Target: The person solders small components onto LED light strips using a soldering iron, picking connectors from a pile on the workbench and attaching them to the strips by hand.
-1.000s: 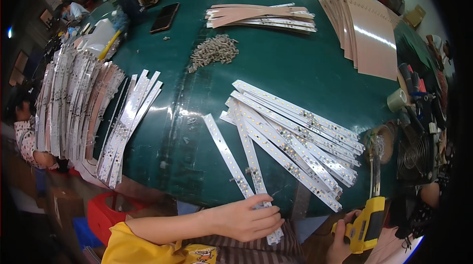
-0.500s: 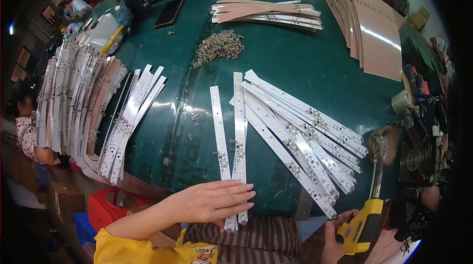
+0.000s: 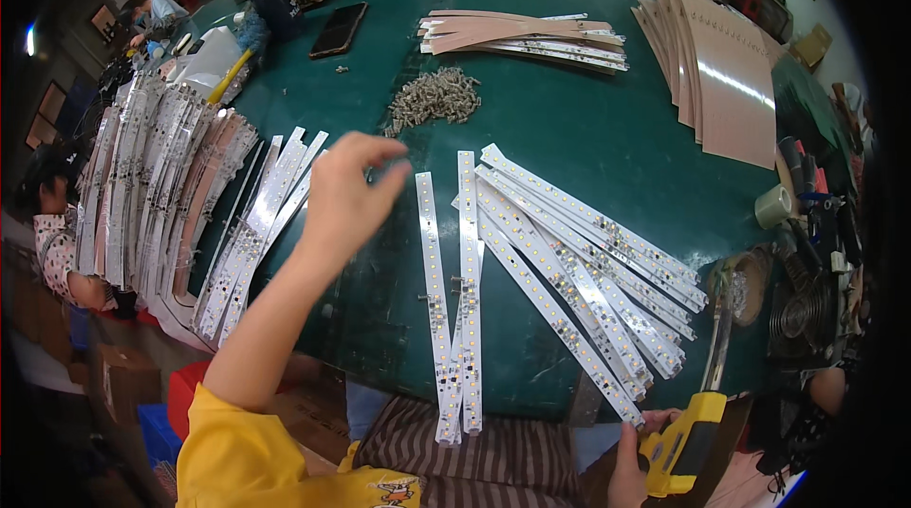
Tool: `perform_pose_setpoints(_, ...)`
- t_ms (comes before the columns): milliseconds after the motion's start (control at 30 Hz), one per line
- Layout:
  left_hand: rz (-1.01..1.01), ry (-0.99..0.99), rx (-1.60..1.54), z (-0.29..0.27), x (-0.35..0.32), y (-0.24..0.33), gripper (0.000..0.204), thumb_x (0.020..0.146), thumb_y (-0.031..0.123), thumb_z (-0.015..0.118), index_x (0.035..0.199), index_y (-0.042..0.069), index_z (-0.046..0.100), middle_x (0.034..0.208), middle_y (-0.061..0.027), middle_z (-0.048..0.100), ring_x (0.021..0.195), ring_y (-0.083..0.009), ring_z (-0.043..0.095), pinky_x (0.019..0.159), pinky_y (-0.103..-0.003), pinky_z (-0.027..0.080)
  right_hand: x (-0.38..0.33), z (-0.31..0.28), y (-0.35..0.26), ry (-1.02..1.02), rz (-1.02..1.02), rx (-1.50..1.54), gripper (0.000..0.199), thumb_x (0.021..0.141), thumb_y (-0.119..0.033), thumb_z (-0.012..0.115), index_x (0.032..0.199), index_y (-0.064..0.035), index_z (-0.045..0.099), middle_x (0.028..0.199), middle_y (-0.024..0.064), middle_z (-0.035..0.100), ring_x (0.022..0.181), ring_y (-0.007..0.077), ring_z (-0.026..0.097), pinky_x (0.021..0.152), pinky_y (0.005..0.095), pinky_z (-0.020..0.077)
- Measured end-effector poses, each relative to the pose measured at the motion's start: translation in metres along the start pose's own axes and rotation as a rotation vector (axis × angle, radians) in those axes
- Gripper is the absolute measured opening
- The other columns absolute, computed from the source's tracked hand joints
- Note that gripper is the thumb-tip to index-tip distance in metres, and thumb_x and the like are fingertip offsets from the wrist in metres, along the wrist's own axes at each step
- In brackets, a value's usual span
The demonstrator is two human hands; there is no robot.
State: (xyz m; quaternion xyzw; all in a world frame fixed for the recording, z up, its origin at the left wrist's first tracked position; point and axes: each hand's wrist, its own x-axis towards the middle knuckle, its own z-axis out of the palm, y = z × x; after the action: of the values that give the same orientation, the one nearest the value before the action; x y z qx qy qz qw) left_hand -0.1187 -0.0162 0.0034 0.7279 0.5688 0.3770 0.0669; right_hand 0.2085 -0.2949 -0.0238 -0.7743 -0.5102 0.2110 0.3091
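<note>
My left hand (image 3: 353,190) is raised above the table, between a small stack of white LED strips (image 3: 251,233) on the left and a heap of small metal terminals (image 3: 432,102). Its thumb and forefinger are apart, and I see nothing between them. Low on the right, my right hand (image 3: 628,472) grips a yellow and black soldering gun (image 3: 685,446), whose long metal barrel points up towards a round pot (image 3: 752,285). Before me lie several LED strips (image 3: 468,318), some crossing at the near edge, with small terminals at their sides. More strips (image 3: 579,271) fan out to the right.
Bundled strips (image 3: 142,185) stand at the left. Brown-backed strips (image 3: 522,34) and a phone (image 3: 339,30) lie farther back. Large tan panels (image 3: 726,81) are stacked at the far right, near a tape roll (image 3: 773,206) and hand tools. Another person (image 3: 57,233) sits at the left.
My left hand has lifted off the strips in front and moved up and left towards the terminal heap. My right hand still holds the soldering gun low on the right.
</note>
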Motion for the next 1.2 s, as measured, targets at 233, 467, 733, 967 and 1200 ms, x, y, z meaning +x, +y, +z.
perform_pose_setpoints(233,-0.150,0.145,0.121,0.034,0.022,-0.041,0.024,0.075,0.017,0.082,0.091,0.001,0.074,0.085,-0.0127,0.070,0.074,-0.0221,0.068,0.073,-0.034,0.053,-0.010,-0.008,0.007,0.008,-0.066,-0.106,0.026,0.090,-0.001,0.070,0.108,-0.0027,0.051,0.095,0.0043,0.051,0.088,0.0157,0.050,0.077,0.0282,0.0430)
perform_pose_setpoints(467,-0.168,0.203,0.060,0.040,0.020,-0.055,0.030,0.074,0.019,0.083,0.096,0.001,0.073,0.083,-0.0094,0.070,0.075,-0.0195,0.068,0.072,-0.033,0.053,-0.014,-0.007,0.011,-0.026,-0.022,-0.060,0.029,0.091,-0.002,0.069,0.112,-0.0032,0.049,0.100,0.0043,0.048,0.093,0.0163,0.048,0.082,0.0290,0.0419)
perform_pose_setpoints(733,-0.129,0.178,0.089,0.038,0.029,-0.053,0.024,0.075,0.021,0.079,0.092,0.004,0.075,0.085,-0.0086,0.071,0.075,-0.0198,0.067,0.074,-0.032,0.053,-0.017,-0.010,0.011,0.010,0.029,0.136,0.030,0.093,0.001,0.064,0.117,-0.0025,0.047,0.103,0.0048,0.048,0.097,0.0164,0.048,0.088,0.0292,0.0408)
perform_pose_setpoints(967,-0.235,-0.033,-0.024,0.019,0.097,-0.083,0.024,0.079,0.017,0.073,0.100,0.007,0.078,0.087,-0.0100,0.074,0.082,-0.0208,0.071,0.079,-0.033,0.055,-0.010,-0.016,0.009,0.058,-0.083,0.077,0.019,0.095,0.001,0.062,0.110,-0.0003,0.051,0.095,0.0046,0.050,0.089,0.0164,0.050,0.082,0.0276,0.0421)
perform_pose_setpoints(1200,-0.286,-0.092,0.108,0.038,0.107,-0.097,0.022,0.078,0.019,0.079,0.097,0.008,0.079,0.081,-0.0110,0.074,0.077,-0.0215,0.072,0.075,-0.033,0.056,-0.005,-0.023,-0.013,0.094,-0.013,0.206,0.014,0.095,-0.001,0.062,0.105,0.0002,0.053,0.095,0.0063,0.054,0.089,0.0184,0.053,0.079,0.0294,0.0430)
